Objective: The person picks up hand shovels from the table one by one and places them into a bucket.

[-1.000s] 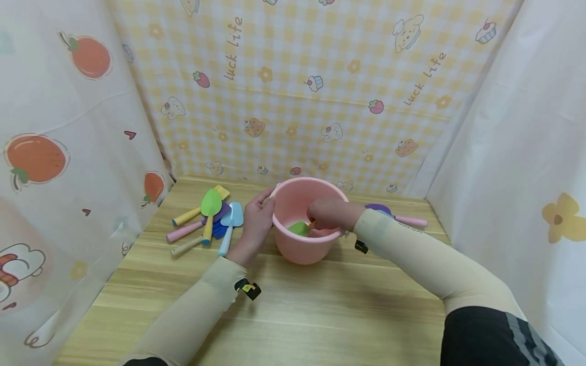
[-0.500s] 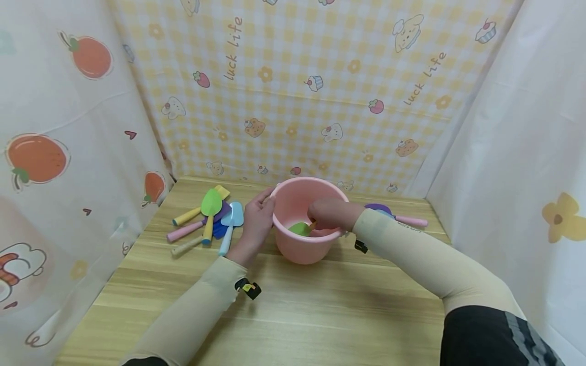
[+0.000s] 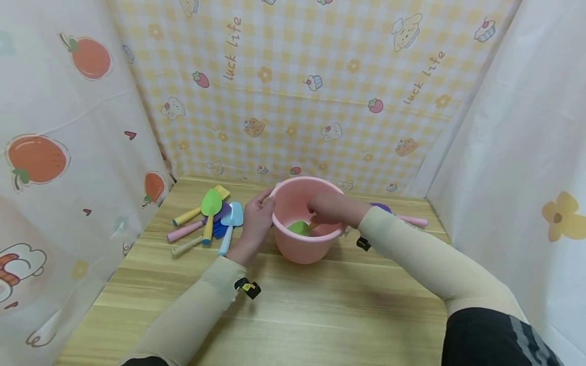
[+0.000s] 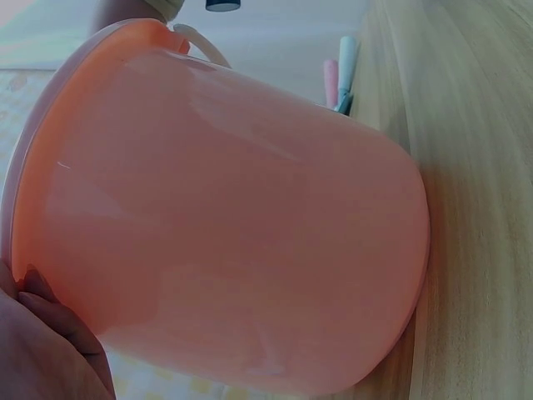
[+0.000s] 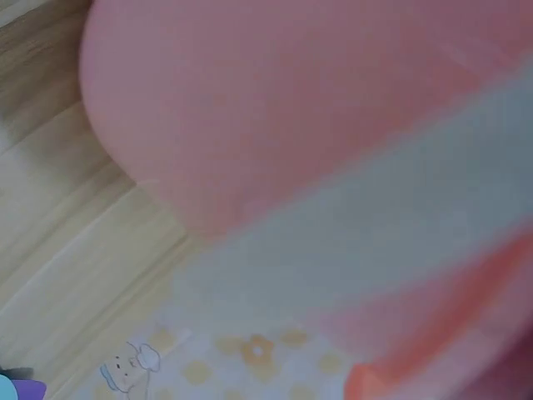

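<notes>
A pink bucket stands upright in the middle of the wooden table, its side filling much of the left wrist view. My left hand holds the bucket's left rim, fingertips tucked up against it. Inside the bucket lies a toy shovel with a green blade. My right hand reaches over the right rim into the bucket, just above the shovel's handle, with bent fingers. Its fingertips are partly hidden. The right wrist view is mostly bucket wall and a blurred pale band.
Left of the bucket lies a pile of several toy shovels, including a green one and a light blue one. Beyond my right forearm, a purple tool and a pink handle lie partly covered. A checked curtain hangs behind.
My right hand has risen slightly and shifted a little right inside the bucket, while the green blade has stayed in place. My left hand and the bucket have not visibly moved.
</notes>
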The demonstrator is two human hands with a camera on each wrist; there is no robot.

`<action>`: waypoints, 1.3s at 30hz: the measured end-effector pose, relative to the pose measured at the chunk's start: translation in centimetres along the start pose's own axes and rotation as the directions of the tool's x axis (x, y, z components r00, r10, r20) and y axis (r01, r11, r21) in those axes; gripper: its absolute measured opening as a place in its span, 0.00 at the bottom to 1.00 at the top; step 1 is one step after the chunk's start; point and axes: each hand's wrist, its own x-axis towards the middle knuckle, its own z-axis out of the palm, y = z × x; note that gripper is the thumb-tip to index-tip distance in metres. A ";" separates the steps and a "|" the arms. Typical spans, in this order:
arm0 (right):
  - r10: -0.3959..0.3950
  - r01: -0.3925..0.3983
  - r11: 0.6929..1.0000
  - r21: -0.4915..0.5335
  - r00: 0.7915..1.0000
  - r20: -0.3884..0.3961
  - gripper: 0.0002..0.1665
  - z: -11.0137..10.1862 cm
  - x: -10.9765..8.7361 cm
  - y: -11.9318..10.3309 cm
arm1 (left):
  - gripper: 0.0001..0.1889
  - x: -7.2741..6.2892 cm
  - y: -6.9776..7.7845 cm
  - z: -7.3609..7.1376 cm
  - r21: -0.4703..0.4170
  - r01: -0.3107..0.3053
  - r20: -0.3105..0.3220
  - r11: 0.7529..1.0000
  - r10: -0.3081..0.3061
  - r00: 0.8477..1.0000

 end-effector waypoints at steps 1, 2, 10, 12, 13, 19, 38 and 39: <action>-0.006 0.006 1.000 0.002 1.000 -0.024 0.04 -0.3 -0.1 0.0 | 0.22 0.0 0.0 0.0 0.002 0.000 0.001 1.000 0.000 1.000; -0.020 0.019 1.000 -0.019 0.998 -0.051 0.04 -0.7 -0.3 0.1 | 0.22 0.0 0.0 0.0 0.003 0.000 0.002 1.000 0.000 1.000; -0.036 0.030 0.999 -0.023 0.939 -0.342 0.06 -4.1 -4.2 2.3 | 0.22 0.1 0.0 0.0 0.005 -0.003 0.006 1.000 0.003 1.000; 0.021 -0.007 0.999 0.037 0.921 -0.390 0.05 -4.7 -5.8 3.2 | 0.23 0.0 0.0 0.0 0.006 0.002 0.009 1.000 -0.002 1.000; 0.049 -0.027 0.998 0.059 0.913 -0.406 0.06 -4.8 -6.6 3.8 | 0.23 0.0 0.0 0.0 0.008 0.005 0.010 1.000 -0.005 1.000; 0.193 -0.153 0.981 0.123 0.864 -0.465 0.08 -4.2 -11.0 7.7 | 0.22 0.0 -0.2 0.1 -0.002 -0.012 0.004 1.000 0.012 1.000; 0.392 -0.404 0.913 0.056 0.834 -0.388 0.22 3.9 -17.4 20.2 | 0.21 0.1 -0.1 0.1 0.010 -0.017 -0.004 1.000 0.017 1.000; 0.396 -0.409 0.911 0.051 0.834 -0.384 0.22 4.3 -17.5 20.6 | 0.20 0.1 -0.1 0.1 0.007 -0.020 -0.003 1.000 0.020 1.000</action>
